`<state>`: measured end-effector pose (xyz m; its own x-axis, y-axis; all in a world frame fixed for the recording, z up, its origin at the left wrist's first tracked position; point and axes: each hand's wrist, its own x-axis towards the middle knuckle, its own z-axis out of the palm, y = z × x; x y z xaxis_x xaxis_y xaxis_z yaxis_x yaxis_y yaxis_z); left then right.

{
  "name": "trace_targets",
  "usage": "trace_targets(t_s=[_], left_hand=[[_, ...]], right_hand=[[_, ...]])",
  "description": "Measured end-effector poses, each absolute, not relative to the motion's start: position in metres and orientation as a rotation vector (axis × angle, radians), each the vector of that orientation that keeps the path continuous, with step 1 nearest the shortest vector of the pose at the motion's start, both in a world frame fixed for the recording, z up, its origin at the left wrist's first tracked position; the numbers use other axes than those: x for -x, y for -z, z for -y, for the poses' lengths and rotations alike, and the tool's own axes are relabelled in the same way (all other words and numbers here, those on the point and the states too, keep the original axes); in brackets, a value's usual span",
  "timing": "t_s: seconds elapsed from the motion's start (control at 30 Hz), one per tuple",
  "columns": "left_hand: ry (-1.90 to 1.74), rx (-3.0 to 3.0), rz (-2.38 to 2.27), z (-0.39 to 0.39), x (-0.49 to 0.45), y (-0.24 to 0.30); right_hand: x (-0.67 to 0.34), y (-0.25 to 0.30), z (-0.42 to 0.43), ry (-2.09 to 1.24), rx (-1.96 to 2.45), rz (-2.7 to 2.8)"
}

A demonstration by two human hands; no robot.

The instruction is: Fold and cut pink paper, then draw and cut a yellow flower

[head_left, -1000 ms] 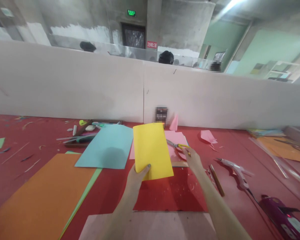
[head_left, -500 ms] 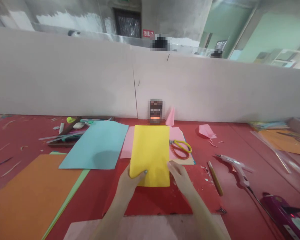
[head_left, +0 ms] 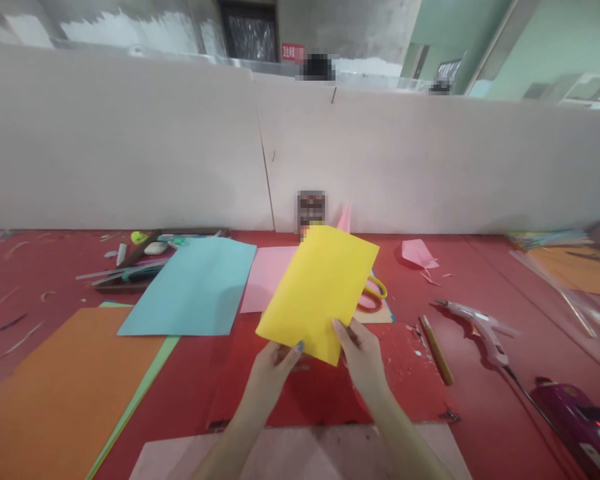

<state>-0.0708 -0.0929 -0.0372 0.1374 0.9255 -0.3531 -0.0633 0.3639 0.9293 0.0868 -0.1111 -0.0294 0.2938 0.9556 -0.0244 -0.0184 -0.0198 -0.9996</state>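
Note:
A yellow sheet of paper (head_left: 320, 290) is lifted off the red table (head_left: 480, 400), turned clockwise so its far corner points up and right. My left hand (head_left: 275, 363) pinches its near edge from below left. My right hand (head_left: 363, 353) grips the near right corner, thumb on top. Behind the sheet, a pair of scissors (head_left: 375, 288) with yellow and red handles lies mostly hidden on pink paper (head_left: 267, 277).
A light blue sheet (head_left: 193, 287) and a large orange sheet (head_left: 65, 393) lie to the left. At right lie a pencil (head_left: 436, 350), a white glue gun (head_left: 480, 323) and a purple device (head_left: 575, 420). Pens and tools (head_left: 130, 263) sit at far left by the white partition (head_left: 130, 147).
My right hand left the scissors and came to the yellow sheet. The sheet was laid flat, then lifted and turned clockwise between both hands.

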Motion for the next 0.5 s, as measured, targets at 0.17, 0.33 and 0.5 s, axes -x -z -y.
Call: trace_targets(t_s=[0.17,0.33,0.5], left_hand=[[-0.937,-1.000,-1.270,0.091,0.073,0.035],[-0.972,-1.064,-1.164,0.090,0.078,0.028],[-1.041,-0.949,-1.124,0.089,0.069,0.011]], right_hand=[[-0.085,0.033,0.112,-1.160,1.345,1.057],[-0.091,0.037,0.108,-1.410,1.317,1.144],[-0.093,0.022,0.101,-1.248,1.356,1.080]])
